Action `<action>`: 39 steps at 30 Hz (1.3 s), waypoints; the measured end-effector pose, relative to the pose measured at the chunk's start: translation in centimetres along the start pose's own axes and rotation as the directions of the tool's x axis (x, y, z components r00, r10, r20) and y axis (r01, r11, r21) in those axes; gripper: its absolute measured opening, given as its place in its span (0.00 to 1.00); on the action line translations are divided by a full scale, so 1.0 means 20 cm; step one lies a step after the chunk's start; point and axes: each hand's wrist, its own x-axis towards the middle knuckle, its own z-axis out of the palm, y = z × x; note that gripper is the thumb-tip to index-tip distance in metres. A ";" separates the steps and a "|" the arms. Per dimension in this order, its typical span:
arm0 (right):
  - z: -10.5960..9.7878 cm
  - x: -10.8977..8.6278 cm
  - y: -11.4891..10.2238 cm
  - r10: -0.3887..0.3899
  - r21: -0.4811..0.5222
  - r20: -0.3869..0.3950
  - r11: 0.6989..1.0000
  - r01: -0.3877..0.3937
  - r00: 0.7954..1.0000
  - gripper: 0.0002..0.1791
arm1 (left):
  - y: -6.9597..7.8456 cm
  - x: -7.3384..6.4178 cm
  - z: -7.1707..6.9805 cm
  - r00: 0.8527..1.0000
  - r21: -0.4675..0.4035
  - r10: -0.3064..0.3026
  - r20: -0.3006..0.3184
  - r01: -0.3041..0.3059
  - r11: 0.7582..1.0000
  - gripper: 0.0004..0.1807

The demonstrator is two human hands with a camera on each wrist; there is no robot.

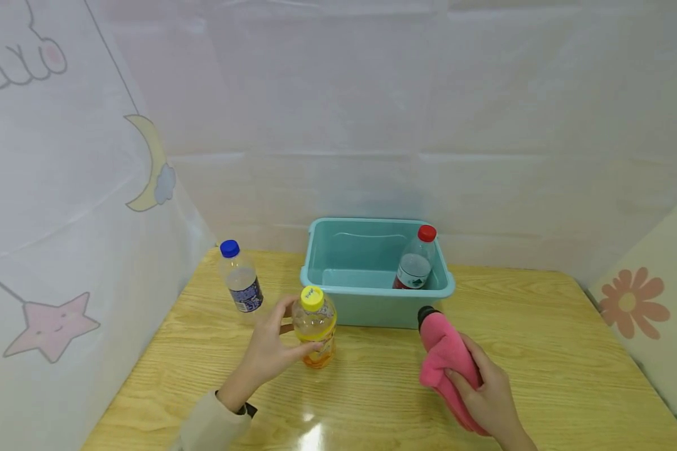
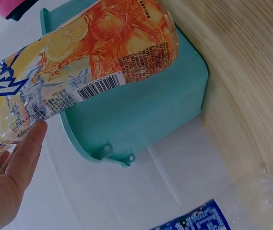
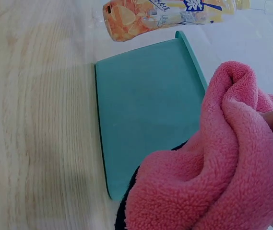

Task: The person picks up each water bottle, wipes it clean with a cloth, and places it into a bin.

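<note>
My left hand (image 1: 273, 341) is at a clear bottle with a yellow cap (image 1: 316, 322) and orange drink low inside, thumb across its front and fingers round its far side. The fruit-print label of this bottle (image 2: 112, 43) fills much of the left wrist view; whether its base touches the table cannot be told. My right hand (image 1: 488, 391) grips a bunched pink plush cloth (image 1: 448, 357) with a black end, in front of the teal bin's right side. Close up, the cloth (image 3: 213, 167) shows a black edge and hides most of that hand.
Behind the hands a teal bin (image 1: 372, 310) stands near the back of the wooden table (image 1: 372, 401). A red-capped bottle (image 1: 414, 263) leans inside, on the right. Left of the bin stands a blue-capped bottle (image 1: 241, 279). Printed white sheeting (image 1: 327, 125) hangs behind.
</note>
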 end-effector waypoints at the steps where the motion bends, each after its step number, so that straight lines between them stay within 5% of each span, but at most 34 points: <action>1: 0.00 0.00 0.00 0.002 0.005 -0.004 1.000 -0.002 1.000 0.38 | 0.00 0.00 0.01 1.000 -0.002 0.002 0.005 -0.002 1.000 0.38; 20: 0.01 0.03 -0.07 -0.007 0.083 -0.038 0.996 0.010 0.999 0.37 | 0.03 0.02 0.23 0.978 -0.048 0.066 0.199 -0.058 0.997 0.40; 39: 0.06 0.06 -0.13 -0.139 0.173 -0.047 0.974 0.145 0.989 0.41 | 0.03 0.02 0.35 0.957 -0.093 0.051 0.284 -0.025 0.995 0.41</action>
